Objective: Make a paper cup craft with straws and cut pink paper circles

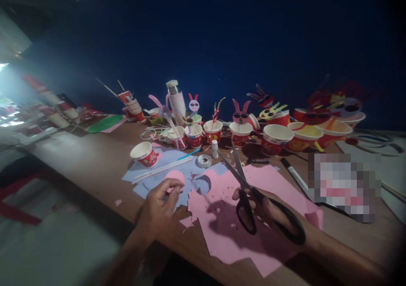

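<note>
A person's two bare hands work over a long wooden worktop (95, 163) seen in dim light, with a dark blue wall behind it. Near the front edge, left of centre, the left hand (157, 210) pinches a small pink paper disc (174, 178) between thumb and fingers, holding it just above a crumpled pale blue paper sheet (158, 178). The right hand (266, 212) has a firm grip on black-handled steel scissors (287, 229), its fingers through the loops. The blades stand open in a V and point away from the person, over the far part of a large, ragged pink paper sheet (241, 235) scattered with small scraps. Just beyond the blade tips stand a small white glue bottle (215, 149) and a roll of clear adhesive tape (204, 160). Behind these runs a crowded row of red-and-white paper cups (239, 133) decorated with paper rabbit ears and sunglasses. The main risks look like the open blades catching the glue bottle or a cup if swung forward, the small disc slipping from its light pinch among similar pink scraps, and the dim light and the hand's shadow making a cut line harder to follow.
</note>
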The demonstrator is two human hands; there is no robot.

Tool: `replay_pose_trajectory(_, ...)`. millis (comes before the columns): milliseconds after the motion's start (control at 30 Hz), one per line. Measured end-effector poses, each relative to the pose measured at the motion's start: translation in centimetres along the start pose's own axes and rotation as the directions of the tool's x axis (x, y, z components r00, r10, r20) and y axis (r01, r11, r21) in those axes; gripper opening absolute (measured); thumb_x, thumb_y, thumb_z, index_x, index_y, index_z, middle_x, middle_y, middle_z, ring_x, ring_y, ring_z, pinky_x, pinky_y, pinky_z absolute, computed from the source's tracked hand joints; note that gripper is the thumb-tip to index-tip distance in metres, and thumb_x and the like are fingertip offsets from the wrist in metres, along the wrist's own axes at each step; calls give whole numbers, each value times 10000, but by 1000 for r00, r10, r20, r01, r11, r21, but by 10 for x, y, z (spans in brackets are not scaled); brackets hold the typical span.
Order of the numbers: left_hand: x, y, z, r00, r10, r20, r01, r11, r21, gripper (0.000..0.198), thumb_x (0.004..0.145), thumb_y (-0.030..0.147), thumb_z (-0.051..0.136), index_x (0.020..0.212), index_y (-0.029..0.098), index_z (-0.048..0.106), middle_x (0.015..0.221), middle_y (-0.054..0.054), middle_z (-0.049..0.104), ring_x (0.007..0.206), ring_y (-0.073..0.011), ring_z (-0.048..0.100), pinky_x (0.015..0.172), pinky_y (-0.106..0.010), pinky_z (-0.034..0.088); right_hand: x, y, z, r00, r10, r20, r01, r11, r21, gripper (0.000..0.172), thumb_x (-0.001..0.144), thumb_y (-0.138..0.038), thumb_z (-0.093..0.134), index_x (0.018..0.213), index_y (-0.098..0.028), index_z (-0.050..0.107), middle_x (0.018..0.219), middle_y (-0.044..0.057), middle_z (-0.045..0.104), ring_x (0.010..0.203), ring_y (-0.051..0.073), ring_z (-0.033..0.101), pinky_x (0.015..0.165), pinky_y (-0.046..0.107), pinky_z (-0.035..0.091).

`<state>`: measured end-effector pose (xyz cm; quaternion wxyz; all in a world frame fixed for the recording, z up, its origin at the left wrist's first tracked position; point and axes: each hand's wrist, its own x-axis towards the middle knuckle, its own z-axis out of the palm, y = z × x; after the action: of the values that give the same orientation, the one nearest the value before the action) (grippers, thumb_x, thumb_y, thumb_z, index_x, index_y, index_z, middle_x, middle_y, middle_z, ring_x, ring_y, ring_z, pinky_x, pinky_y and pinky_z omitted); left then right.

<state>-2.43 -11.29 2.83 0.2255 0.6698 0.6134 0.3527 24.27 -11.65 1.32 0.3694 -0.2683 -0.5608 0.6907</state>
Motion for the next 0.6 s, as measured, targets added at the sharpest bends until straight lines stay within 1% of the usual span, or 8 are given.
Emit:
replay_pose_trajectory(100, 0, -6, -8, 1000, 16, 15, -18, 997, 80, 195, 805, 265, 468, 924, 194, 605, 888, -9, 644, 783, -135, 593, 691, -203, 452, 0, 4, -3, 999, -33, -21, 32, 999, -44, 393, 853, -513, 399, 978, -158, 514, 676, 19, 554, 595, 138, 492, 573, 270, 364)
replay_pose_trajectory(167, 0, -8, -12, 998, 47, 32, -51, 992, 113, 202, 801, 271, 479, 922, 194, 622, 912, -14, 657, 839, -143, 598, 721, -202, 449, 0, 8, -6, 999, -52, -18, 51, 998, -44, 386, 853, -494, 416, 1009, -152, 505, 680, 22, 556, 590, 141, 501, 561, 271, 371)
replay_pose_trajectory(333, 0, -9, -11, 991, 114, 63, -125, 968, 216, 212, 794, 301, 501, 687, 181, 639, 696, -5, 661, 679, -138, 604, 647, -212, 440, 1, 9, -10, 998, -51, 30, 53, 995, -86, 335, 863, -417, 452, 1046, -140, 496, 676, 22, 544, 600, 142, 505, 577, 282, 395)
replay_pose_trajectory(367, 2, -9, -9, 990, 123, 69, -136, 966, 222, 222, 798, 301, 496, 681, 181, 640, 686, -4, 659, 661, -136, 603, 641, -214, 440, 0, 7, -10, 998, -52, 32, 55, 994, -95, 335, 861, -413, 457, 1055, -142, 492, 681, 22, 541, 604, 140, 502, 574, 278, 393)
replay_pose_trajectory(400, 4, -8, -7, 989, 130, 76, -144, 966, 216, 218, 806, 300, 485, 725, 184, 651, 721, -6, 668, 664, -135, 606, 652, -215, 444, 0, 4, -10, 998, -52, 30, 55, 993, -105, 344, 855, -418, 465, 1061, -143, 491, 687, 25, 541, 605, 141, 499, 571, 277, 390)
replay_pose_trajectory(467, 10, -6, -3, 984, 151, 100, -166, 970, 175, 238, 819, 290, 461, 941, 203, 645, 899, -16, 677, 715, -138, 618, 699, -221, 457, -1, -2, -11, 999, -49, 8, 50, 991, -124, 383, 831, -452, 485, 1057, -143, 500, 693, 34, 542, 599, 147, 493, 559, 281, 384)
replay_pose_trajectory(533, 18, -1, 1, 979, 169, 113, -184, 974, 136, 372, 824, 277, 446, 1185, 228, 519, 1127, -31, 608, 869, -164, 612, 789, -244, 453, -2, -6, -12, 998, -46, -31, 42, 991, -129, 445, 804, -497, 497, 1068, -139, 503, 688, 42, 543, 592, 157, 491, 546, 287, 378)
replay_pose_trajectory(600, 26, 4, 6, 975, 195, 108, -206, 972, 109, 506, 818, 268, 446, 1315, 226, 361, 1294, -49, 480, 1088, -204, 515, 899, -283, 407, -2, -8, -12, 998, -43, -49, 37, 992, -120, 483, 788, -517, 505, 1088, -138, 495, 682, 44, 542, 591, 163, 492, 532, 286, 371)
